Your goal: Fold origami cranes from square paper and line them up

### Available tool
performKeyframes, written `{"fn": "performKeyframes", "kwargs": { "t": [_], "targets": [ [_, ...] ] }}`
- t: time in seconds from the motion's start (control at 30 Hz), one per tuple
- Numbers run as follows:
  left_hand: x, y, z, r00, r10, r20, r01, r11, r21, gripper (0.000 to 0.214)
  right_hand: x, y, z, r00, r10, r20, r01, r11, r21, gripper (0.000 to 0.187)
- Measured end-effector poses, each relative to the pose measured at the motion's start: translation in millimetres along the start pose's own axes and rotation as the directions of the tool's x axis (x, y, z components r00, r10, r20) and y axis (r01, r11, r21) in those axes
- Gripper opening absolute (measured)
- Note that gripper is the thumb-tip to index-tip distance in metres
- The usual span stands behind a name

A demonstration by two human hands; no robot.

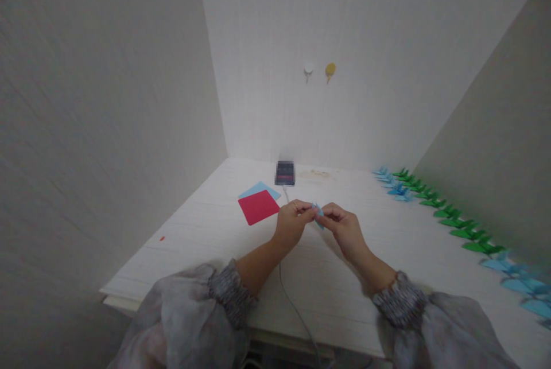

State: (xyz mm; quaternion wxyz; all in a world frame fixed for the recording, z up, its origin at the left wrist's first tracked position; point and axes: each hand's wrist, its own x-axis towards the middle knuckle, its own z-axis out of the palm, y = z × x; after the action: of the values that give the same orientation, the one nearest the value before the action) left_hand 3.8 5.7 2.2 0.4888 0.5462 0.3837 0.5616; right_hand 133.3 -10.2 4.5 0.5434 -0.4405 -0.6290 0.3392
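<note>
A small folded piece of light blue origami paper [319,218] is pinched between my two hands above the middle of the table. My left hand [293,221], with a ring on one finger, grips its left side. From the right, my right hand [343,228] holds the same paper between thumb and fingers. The fingers cover part of the fold, so its full shape is hidden. Left of my left hand lies a red paper sheet [259,207], overlapping a light blue sheet [260,190] beneath it.
A phone with a blurred screen [284,173] rests against the back wall, its cable [295,307] running down the table [206,248]. Green folded paper cranes [450,218] and blue ones [396,190] line the right side. An orange scrap [162,238] lies at left.
</note>
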Motion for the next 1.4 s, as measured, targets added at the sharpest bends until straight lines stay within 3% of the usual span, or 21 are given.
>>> {"fn": "performKeyframes", "kwargs": {
  "t": [0.6, 0.97, 1.13, 1.4],
  "targets": [
    [-2.9, 10.9, 2.5, 0.991, -0.124, 0.047, 0.132, 0.961, -0.245, 0.02, -4.7, -14.8, 6.0, 0.994, 0.112, 0.007, -0.112, 0.988, 0.105, 0.017],
    [-1.7, 6.9, 0.1, 0.994, -0.063, 0.095, 0.078, 0.984, -0.16, 0.019, -5.7, -10.0, 2.9, 0.999, -0.031, 0.012, 0.033, 0.988, -0.151, 0.017],
    [-1.5, 6.7, 1.7, 0.995, -0.044, 0.095, 0.057, 0.989, -0.138, 0.022, -5.9, -12.1, 2.5, 0.998, -0.059, 0.003, 0.059, 0.991, -0.118, 0.017],
    [-0.6, 7.7, 1.9, 0.992, -0.103, 0.075, 0.117, 0.968, -0.22, 0.018, -6.0, -7.5, 2.7, 0.999, -0.029, 0.019, 0.031, 0.997, -0.076, 0.012]
  ]
}}
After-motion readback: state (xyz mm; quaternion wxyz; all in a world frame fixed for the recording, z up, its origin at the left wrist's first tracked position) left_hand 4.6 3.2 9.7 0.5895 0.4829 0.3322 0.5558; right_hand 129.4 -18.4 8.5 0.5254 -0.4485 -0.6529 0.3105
